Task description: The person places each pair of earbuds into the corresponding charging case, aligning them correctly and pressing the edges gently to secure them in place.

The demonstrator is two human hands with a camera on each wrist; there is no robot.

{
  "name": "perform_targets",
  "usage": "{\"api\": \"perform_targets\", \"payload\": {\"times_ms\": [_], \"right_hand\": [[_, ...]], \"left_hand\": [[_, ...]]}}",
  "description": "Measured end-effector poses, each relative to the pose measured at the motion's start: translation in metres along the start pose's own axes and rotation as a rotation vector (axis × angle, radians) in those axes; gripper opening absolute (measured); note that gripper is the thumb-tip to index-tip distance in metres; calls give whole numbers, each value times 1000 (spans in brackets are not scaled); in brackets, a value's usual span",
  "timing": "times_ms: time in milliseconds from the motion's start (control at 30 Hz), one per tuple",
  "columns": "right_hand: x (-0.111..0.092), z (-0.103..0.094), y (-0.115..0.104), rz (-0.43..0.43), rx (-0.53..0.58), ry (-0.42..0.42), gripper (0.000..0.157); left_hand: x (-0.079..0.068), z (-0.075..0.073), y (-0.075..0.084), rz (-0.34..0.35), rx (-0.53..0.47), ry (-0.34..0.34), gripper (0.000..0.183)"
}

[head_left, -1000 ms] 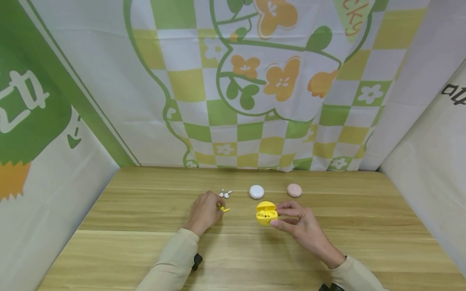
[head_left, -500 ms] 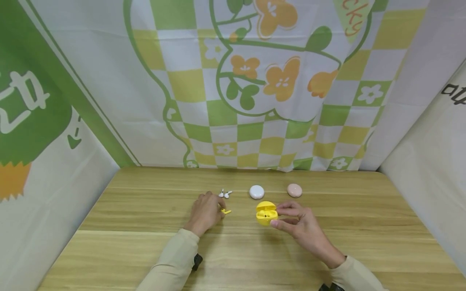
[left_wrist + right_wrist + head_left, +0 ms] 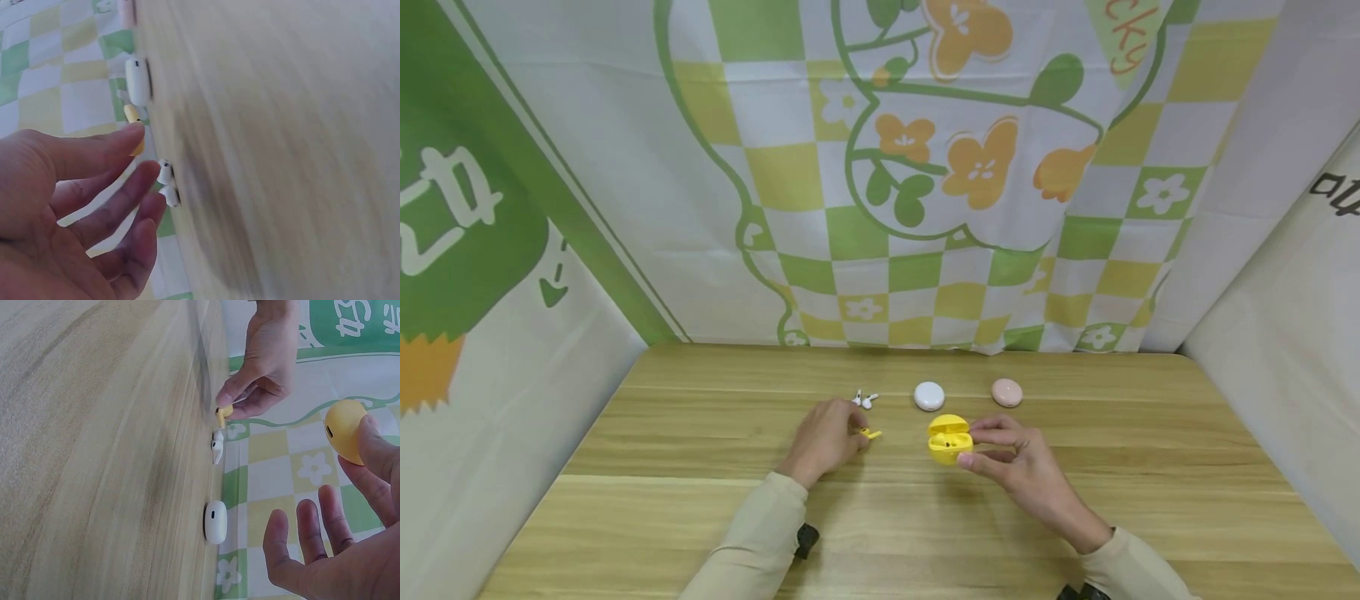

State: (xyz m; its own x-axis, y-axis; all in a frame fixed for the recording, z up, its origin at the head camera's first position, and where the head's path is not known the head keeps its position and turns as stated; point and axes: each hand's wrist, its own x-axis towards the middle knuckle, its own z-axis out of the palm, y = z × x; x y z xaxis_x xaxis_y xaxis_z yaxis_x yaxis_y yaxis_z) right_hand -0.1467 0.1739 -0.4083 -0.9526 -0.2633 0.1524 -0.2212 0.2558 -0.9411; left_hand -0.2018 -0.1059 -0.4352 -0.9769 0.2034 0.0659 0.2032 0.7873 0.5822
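Note:
My left hand (image 3: 829, 437) pinches a yellow earbud (image 3: 870, 433) between thumb and forefinger, its stem pointing right. In the left wrist view the yellow earbud (image 3: 137, 150) shows past the thumb tip, and the other fingers are loosely bent. My right hand (image 3: 1026, 467) holds a yellow earbud case (image 3: 950, 450) by its right side, thumb in front and fingers behind. Its lid is up, and a yellow earbud with a dark spot shows inside. From the right wrist, only the rounded outside of the case (image 3: 345, 430) is visible.
A pair of white earbuds (image 3: 868, 401) lies just behind my left hand. Farther right on the wooden table (image 3: 880, 533) are a closed white case (image 3: 928, 396) and a closed pink case (image 3: 1007, 392). A printed curtain (image 3: 925, 292) hangs along the back edge.
The pinched yellow earbud has shifted slightly right and turned, so its stem now tilts up to the right. My left hand moved slightly with it; the right hand and case stay nearly still.

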Motion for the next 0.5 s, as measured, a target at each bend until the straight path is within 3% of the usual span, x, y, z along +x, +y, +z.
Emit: {"api": "perform_targets", "payload": {"times_ms": [200,500], "right_hand": [[0,0,-1,1,0,-2,26],[0,0,-1,-1,3,-2,25]], "left_hand": [[0,-5,6,24,-125,-11,12],[-2,-7,14,90,-200,48,8]]}}
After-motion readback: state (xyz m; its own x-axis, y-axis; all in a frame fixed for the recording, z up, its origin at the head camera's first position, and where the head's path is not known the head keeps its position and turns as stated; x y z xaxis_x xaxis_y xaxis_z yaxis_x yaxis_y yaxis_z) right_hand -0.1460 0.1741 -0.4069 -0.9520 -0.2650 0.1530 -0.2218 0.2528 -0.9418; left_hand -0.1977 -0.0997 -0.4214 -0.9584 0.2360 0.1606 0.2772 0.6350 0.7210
